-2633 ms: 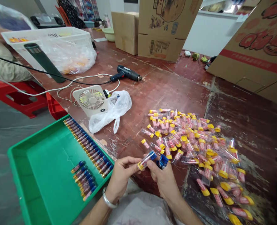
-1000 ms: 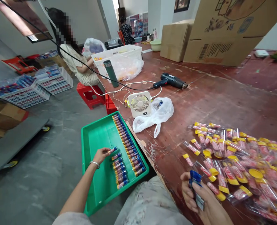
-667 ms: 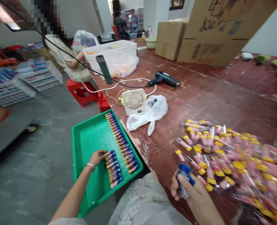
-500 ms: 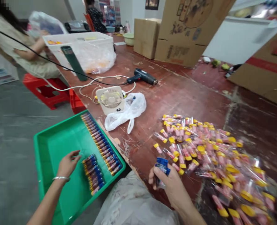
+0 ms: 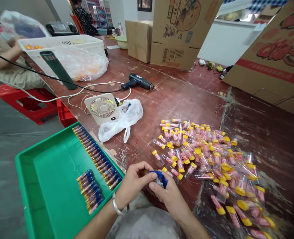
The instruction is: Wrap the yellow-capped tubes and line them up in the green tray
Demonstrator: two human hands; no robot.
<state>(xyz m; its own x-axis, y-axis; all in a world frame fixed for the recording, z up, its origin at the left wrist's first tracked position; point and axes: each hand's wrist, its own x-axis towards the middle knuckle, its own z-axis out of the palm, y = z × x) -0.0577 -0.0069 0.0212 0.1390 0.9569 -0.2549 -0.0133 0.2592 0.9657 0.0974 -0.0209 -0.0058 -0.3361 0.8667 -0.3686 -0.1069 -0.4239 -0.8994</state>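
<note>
From my remote seat I watch both hands meet at the near edge of the surface (image 5: 184,96). The left hand (image 5: 137,182) has its thumb and forefinger closed on one edge of some blue wrappers (image 5: 158,173); the right hand (image 5: 168,192) is curled around their other side, thumb on top. The fingertips overlap there, so I can't say for sure how many layers each pinch takes.

For good handling, I judge that such thin film wants a light right-hand grip near the end, while the left thumb rolls against the forefinger to part the layers instead of tugging. I'd keep the edges flat, since a crease would probably make the mouth hard to open, and work clear of the loose tubes (image 5: 204,152) heaped just beyond the right hand. The blue-ended tubes (image 5: 97,156) lie side by side in the green tray (image 5: 54,186), to the left.

As for writing, the right carton (image 5: 263,79) shows big red lettering starting with "Q", followed by Chinese characters, with smaller ones along its red band (image 5: 273,70). The middle carton (image 5: 178,36) carries cartoon figures, a barcode (image 5: 165,55) and fine print too small to read. The loose tubes bear reddish lettering I can't make out.
</note>
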